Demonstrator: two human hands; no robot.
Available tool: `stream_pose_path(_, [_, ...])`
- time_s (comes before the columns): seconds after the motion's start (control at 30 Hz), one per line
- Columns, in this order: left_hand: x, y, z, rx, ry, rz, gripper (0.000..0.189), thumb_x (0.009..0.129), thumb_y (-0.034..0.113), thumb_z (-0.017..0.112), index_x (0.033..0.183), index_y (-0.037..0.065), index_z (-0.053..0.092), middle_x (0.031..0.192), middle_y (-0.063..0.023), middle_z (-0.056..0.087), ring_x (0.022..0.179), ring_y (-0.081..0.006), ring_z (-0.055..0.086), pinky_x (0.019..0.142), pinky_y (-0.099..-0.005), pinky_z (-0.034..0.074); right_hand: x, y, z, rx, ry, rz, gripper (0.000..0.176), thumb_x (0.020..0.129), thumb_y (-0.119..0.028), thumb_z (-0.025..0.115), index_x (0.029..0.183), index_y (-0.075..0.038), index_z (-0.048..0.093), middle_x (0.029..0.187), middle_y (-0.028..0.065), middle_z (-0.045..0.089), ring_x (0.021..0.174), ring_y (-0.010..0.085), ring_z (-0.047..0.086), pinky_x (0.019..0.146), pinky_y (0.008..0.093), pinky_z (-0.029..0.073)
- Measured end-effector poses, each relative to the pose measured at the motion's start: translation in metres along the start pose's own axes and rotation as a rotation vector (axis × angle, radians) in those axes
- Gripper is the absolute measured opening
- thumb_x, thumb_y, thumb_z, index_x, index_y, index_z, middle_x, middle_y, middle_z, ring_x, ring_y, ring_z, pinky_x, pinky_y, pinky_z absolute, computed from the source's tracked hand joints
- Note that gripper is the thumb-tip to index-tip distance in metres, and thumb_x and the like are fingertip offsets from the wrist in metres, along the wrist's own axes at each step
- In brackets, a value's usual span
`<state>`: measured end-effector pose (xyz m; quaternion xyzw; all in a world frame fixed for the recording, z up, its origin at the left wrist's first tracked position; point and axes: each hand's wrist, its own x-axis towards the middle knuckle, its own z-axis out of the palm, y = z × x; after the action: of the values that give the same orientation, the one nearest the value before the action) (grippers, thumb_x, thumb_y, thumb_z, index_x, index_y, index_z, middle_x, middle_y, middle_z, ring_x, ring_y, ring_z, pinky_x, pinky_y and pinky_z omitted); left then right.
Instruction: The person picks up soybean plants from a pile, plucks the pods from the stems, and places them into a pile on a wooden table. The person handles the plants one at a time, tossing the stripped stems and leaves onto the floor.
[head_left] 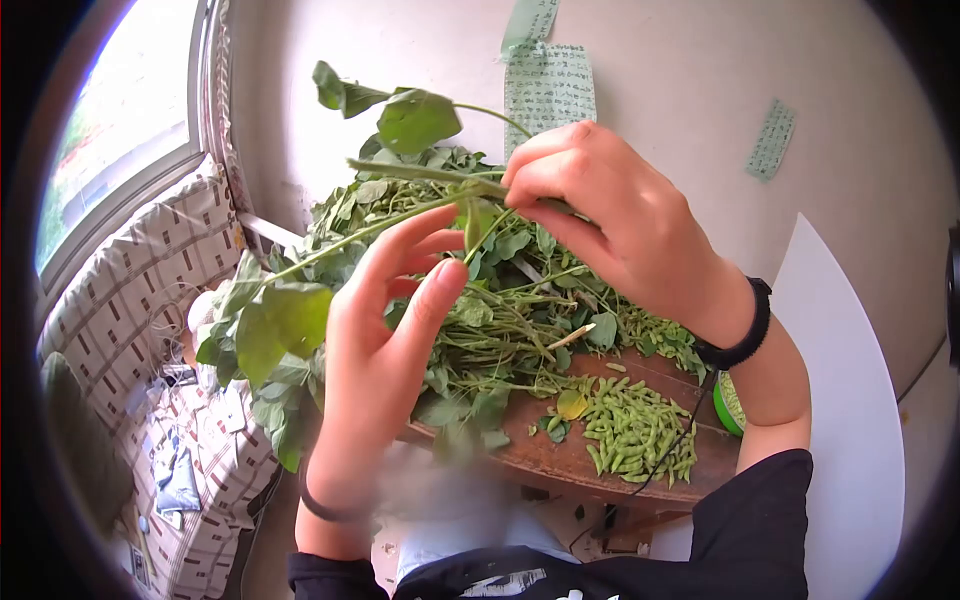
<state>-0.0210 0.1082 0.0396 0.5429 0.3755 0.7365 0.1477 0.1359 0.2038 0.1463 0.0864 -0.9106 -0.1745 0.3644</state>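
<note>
Pinching a long green leafy bean stalk [420, 175] near its right end, the right hand [620, 230] has thumb and fingers closed tight on it, up at chest height over the table. The stalk's long axis runs roughly level, left to right, with its leafy end out left and the gripped end right. A small green pod [472, 228] hangs down off the stalk just left of the right-hand grip. The left hand [375, 350] sits below and left of it, palm facing in and fingers [425, 228] loosely spread, holding nothing, with the tips just beside the pod; contact can't be told. The left hand is the free one nearest the pod, which lies up and to the right of its fingertips. Underneath sits a big heap of cut green leafy plants [500, 330] on a round brown wooden table [560, 465], with a loose pile of picked green pods [635, 430] on the table's near right side and a bright green bowl [728, 405] at the edge, partly hidden by the right forearm. A checked fabric sofa [130, 290] is at left under a window [110, 110], and paper notes [548, 90] are stuck on the wall.
</note>
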Motion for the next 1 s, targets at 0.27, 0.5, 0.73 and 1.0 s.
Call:
stream_pose_path(0.27, [-0.009,-0.01,-0.006,0.002,-0.06,-0.072,0.019,0.098,0.01,0.054,0.093,-0.006,0.064,0.081,-0.0035,0.063,0.071,-0.0109,0.059,0.067,-0.0236,0.047,-0.012,-0.011,0.029,-0.182,-0.03,-0.192,0.024,0.077,-0.001,0.066,0.101,-0.003,0.063,0.085,0.0048,0.062,0.079,0.0211,0.061,0.067,0.0306,0.053])
stream_pose_path(0.5, [-0.052,-0.047,-0.033,0.093,0.03,-0.28,0.022,0.098,0.013,0.054,0.085,-0.003,0.061,0.071,-0.0015,0.059,0.065,-0.0069,0.053,0.062,-0.0203,0.042,-0.049,0.078,-0.026,-0.699,-0.039,-0.184,0.014,0.081,-0.009,0.063,0.095,-0.006,0.066,0.091,0.0078,0.067,0.082,0.0218,0.064,0.069,0.029,0.056])
stream_pose_path(0.73, [-0.073,-0.063,0.029,-0.378,-0.312,-0.695,0.026,0.102,0.024,0.046,0.097,0.004,0.062,0.064,0.0042,0.05,0.051,-0.0015,0.035,0.046,-0.0177,0.025,-0.073,0.046,-0.044,-0.361,0.155,0.445,0.007,0.087,-0.005,0.063,0.089,0.0,0.059,0.077,0.0121,0.06,0.067,0.0237,0.06,0.064,0.033,0.048])
stream_pose_path(1.0, [-0.105,-0.068,0.104,-0.15,-0.68,-0.644,0.021,0.101,0.014,0.047,0.105,0.0,0.063,0.071,0.0035,0.054,0.055,-0.0017,0.039,0.05,-0.0184,0.032,-0.13,0.088,0.111,0.099,-0.319,0.382,0.031,0.09,-0.031,0.063,0.11,-0.009,0.068,0.107,0.0088,0.068,0.106,0.0266,0.062,0.093,0.0395,0.043])
